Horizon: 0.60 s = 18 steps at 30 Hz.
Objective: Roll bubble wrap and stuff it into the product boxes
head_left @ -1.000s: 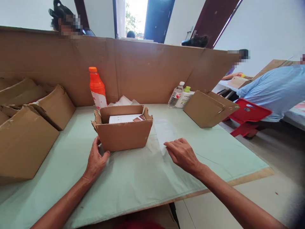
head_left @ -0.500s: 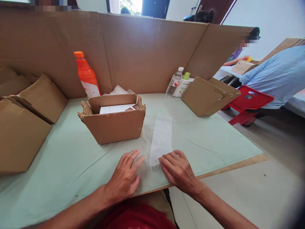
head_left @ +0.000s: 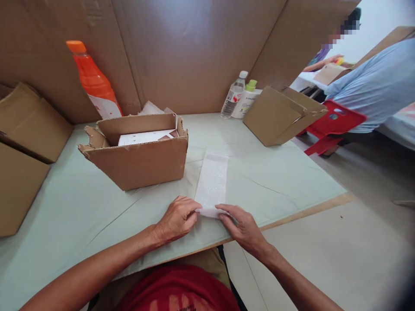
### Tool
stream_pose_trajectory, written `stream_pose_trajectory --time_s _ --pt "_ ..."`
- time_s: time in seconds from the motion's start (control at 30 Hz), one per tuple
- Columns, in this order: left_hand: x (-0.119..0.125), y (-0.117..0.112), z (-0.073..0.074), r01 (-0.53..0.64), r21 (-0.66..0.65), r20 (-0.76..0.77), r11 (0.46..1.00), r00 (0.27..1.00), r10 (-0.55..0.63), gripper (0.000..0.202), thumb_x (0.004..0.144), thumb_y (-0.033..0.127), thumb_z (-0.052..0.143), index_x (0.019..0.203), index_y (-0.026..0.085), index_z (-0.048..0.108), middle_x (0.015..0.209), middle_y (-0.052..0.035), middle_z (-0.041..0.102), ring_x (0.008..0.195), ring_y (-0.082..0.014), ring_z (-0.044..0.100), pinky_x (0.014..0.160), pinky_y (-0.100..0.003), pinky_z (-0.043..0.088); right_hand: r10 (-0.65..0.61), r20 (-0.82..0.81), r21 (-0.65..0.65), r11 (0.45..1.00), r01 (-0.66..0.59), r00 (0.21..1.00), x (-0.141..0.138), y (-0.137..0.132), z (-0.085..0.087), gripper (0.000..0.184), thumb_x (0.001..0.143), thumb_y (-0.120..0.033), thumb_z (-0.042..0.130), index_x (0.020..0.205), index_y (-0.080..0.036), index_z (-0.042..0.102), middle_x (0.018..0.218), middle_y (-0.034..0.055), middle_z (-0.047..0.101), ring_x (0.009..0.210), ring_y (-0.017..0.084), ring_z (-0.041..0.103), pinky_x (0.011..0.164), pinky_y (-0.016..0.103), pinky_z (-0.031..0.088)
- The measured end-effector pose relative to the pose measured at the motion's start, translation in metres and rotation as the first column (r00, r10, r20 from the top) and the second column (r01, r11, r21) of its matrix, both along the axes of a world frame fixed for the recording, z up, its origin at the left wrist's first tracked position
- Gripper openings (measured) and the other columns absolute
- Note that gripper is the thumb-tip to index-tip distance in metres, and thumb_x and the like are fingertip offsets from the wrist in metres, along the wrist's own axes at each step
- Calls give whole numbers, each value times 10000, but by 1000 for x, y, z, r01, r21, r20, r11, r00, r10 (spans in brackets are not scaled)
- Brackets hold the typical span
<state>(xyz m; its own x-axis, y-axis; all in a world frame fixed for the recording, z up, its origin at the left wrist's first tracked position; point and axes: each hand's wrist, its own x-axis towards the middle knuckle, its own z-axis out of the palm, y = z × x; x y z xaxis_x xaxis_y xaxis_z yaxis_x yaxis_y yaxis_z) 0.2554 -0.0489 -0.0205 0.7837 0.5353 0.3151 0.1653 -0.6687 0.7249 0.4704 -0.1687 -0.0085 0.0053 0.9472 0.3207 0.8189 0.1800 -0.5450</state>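
A long strip of bubble wrap (head_left: 212,181) lies flat on the pale green table (head_left: 275,181), running away from me. My left hand (head_left: 177,218) pinches its near left corner. My right hand (head_left: 241,224) pinches its near right corner, and the near edge is lifted slightly. Just beyond my left hand stands an open cardboard box (head_left: 138,153) with torn flaps and a white flat packet (head_left: 145,137) inside.
An orange bottle (head_left: 92,82) stands behind the box against a tall cardboard screen (head_left: 194,56). A clear water bottle (head_left: 231,100), a white bottle (head_left: 245,102) and a tipped carton (head_left: 280,115) sit far right. More cartons (head_left: 22,160) are stacked left. A person in blue (head_left: 376,86) sits at right.
My left hand left the box and came to the bubble wrap. Both hands slid the strip toward me, then closed on its near corners. My view tilted downward.
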Motion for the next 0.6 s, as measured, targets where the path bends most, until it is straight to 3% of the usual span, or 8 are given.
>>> stream_pose_trajectory --time_s 0.1,0.2,0.27,0.33,0.47,0.6 --pt "-1 -1 10 -92 -146 -119 985 990 74 238 877 184 545 1072 192 681 797 -9 713 721 -165 638 695 -287 475 -56 -165 -156 987 30 985 0 3 0 280 945 -280 551 1206 -238 643 795 -1 737 648 176 688 582 287 559" --pt "2 2 13 -174 -169 -242 970 961 131 427 854 194 545 1277 198 608 754 19 693 647 -148 609 621 -257 445 -126 -78 -52 991 122 989 -1 2 0 331 936 -261 564 1264 -234 594 824 17 717 683 187 682 620 316 557" --pt "6 5 11 -180 -143 -298 973 945 131 494 842 190 545 1335 211 573 742 30 693 636 -150 610 616 -255 440 -177 79 137 977 165 981 -3 -2 2 361 929 -227 581 1290 -236 568 988 79 729 845 237 698 733 384 547" --pt "10 7 9 -163 -116 -332 980 936 116 545 834 184 549 1378 214 541 767 25 708 650 -156 624 628 -259 451 -174 206 265 957 116 963 -6 -8 4 369 920 -192 597 1285 -229 562 1075 117 717 945 271 680 789 423 513" --pt "16 8 5 -110 6 -340 994 935 106 584 853 186 550 1433 207 487 795 6 713 691 -173 643 691 -282 496 3 280 185 981 -57 960 -13 -15 5 279 907 -212 616 1185 -214 597 1130 125 708 1006 276 657 816 426 479" --pt "11 6 5 -119 209 -279 970 944 176 509 894 223 560 1399 190 503 937 -58 706 853 -223 654 829 -362 526 37 333 121 989 -82 942 -14 -10 -4 210 931 -192 584 1136 -197 630 1153 116 724 1009 273 657 835 435 459"
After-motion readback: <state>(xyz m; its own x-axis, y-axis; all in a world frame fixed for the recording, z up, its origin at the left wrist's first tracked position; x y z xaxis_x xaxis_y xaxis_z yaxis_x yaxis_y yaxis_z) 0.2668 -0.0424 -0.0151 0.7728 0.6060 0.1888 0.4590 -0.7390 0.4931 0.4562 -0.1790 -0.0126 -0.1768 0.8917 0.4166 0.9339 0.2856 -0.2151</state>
